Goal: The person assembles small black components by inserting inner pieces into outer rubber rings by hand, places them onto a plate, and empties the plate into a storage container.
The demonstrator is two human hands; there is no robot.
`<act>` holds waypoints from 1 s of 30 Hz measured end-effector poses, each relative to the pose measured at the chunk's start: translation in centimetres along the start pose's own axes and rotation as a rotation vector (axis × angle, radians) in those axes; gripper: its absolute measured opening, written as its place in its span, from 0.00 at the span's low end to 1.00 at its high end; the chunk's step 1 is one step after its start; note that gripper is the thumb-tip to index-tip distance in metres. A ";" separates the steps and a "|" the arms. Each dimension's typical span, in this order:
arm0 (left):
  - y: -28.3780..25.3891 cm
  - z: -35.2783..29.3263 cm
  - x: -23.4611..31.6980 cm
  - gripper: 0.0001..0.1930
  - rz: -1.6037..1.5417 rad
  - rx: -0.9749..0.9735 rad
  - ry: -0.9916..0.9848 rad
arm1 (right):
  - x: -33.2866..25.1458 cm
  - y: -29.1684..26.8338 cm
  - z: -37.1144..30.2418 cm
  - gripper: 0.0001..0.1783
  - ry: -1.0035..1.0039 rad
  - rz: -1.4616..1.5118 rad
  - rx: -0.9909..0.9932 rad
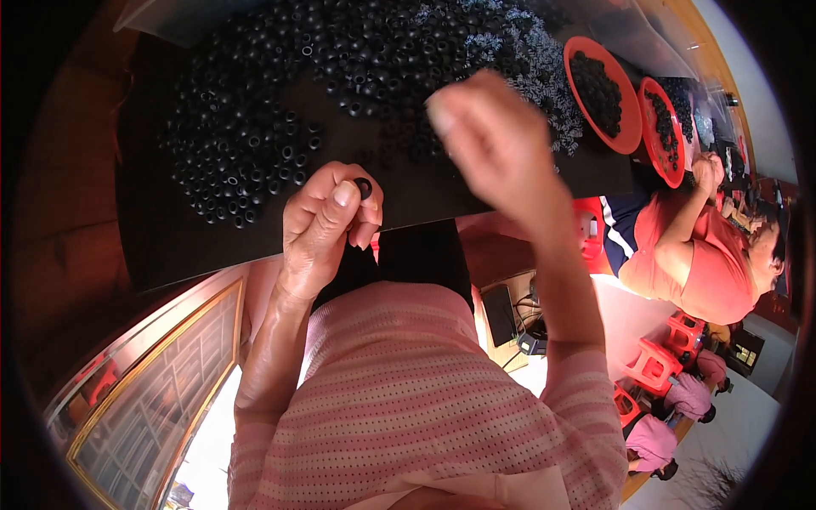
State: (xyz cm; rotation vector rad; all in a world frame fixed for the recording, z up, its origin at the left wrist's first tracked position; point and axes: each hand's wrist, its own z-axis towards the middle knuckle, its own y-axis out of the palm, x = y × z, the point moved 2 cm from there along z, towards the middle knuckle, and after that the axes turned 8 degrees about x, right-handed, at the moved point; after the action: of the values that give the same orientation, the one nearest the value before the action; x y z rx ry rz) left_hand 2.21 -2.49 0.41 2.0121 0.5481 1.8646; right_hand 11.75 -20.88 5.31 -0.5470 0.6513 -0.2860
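My left hand (327, 217) is closed, pinching a small black ring (363, 188) between thumb and fingers just above the table's near edge. Over the middle of the table is my right hand (493, 140), blurred by motion. Its fingers are curled with the thumb against them, and whatever they hold is too smeared to make out. Beyond both hands, a wide heap of black rings (229, 127) spreads over the dark table (204, 251). A patch of small pale bluish pieces (531, 51) lies in the heap beyond and to the right of my right hand.
Two red bowls, a nearer one (629, 140) and another (648, 110), hold black pieces at the right. A translucent bin (166, 21) stands at the far left. Another person (697, 242) in a coral shirt sits at the right. Red stools (653, 365) are behind.
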 end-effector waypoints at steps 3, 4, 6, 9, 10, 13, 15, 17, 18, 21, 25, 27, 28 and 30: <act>0.5 0.2 0.1 0.16 0.036 -0.061 0.058 | 4.5 -1.6 1.4 0.03 0.122 -0.226 -0.140; 0.5 0.1 0.1 0.16 0.048 -0.056 0.054 | 5.9 -1.4 1.5 0.02 0.110 -0.251 -0.210; 0.4 0.0 0.1 0.15 0.057 -0.048 0.052 | 7.8 -1.3 1.5 0.02 0.086 -0.329 -0.309; 0.2 -0.1 0.0 0.14 0.055 -0.052 0.043 | 8.9 -2.1 2.3 0.03 0.111 -0.486 -0.406; 0.2 -0.1 -0.1 0.13 0.046 -0.053 0.053 | 8.7 -2.1 2.7 0.03 0.094 -0.521 -0.427; 0.0 -0.2 0.0 0.12 0.049 -0.058 0.065 | 7.1 -2.1 3.4 0.02 0.060 -0.468 -0.474; 0.0 -0.1 0.0 0.11 0.063 -0.062 0.068 | 6.4 -1.7 3.6 0.03 0.044 -0.380 -0.500; 0.0 0.0 0.0 0.10 0.073 -0.078 0.091 | 6.3 -1.1 3.6 0.03 0.005 -0.512 -0.608; 0.0 -0.1 0.0 0.10 0.072 -0.077 0.092 | 6.3 -1.0 3.7 0.03 0.003 -0.512 -0.609; 0.0 -0.2 0.0 0.10 0.042 -0.061 0.089 | 6.3 -0.6 4.0 0.03 -0.024 -0.589 -0.676; -0.2 0.0 -0.1 0.10 0.034 -0.062 0.083 | 6.5 -0.3 3.8 0.02 -0.058 -0.613 -0.632; -0.2 0.1 0.0 0.11 0.016 -0.057 0.074 | 6.5 -0.4 3.6 0.02 -0.093 -0.583 -0.567; -0.1 0.1 0.1 0.11 -0.042 -0.048 0.050 | 6.1 -0.9 3.6 0.02 -0.007 -0.413 -0.492; -0.2 0.1 0.2 0.12 -0.104 -0.042 0.016 | 4.4 -1.5 3.4 0.07 0.208 -0.107 -0.365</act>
State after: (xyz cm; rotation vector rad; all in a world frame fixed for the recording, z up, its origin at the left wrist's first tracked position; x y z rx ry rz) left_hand 2.32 -2.19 0.43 1.9055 0.6018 1.8173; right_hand 17.14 -22.58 6.25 -0.9114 0.8851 -0.3290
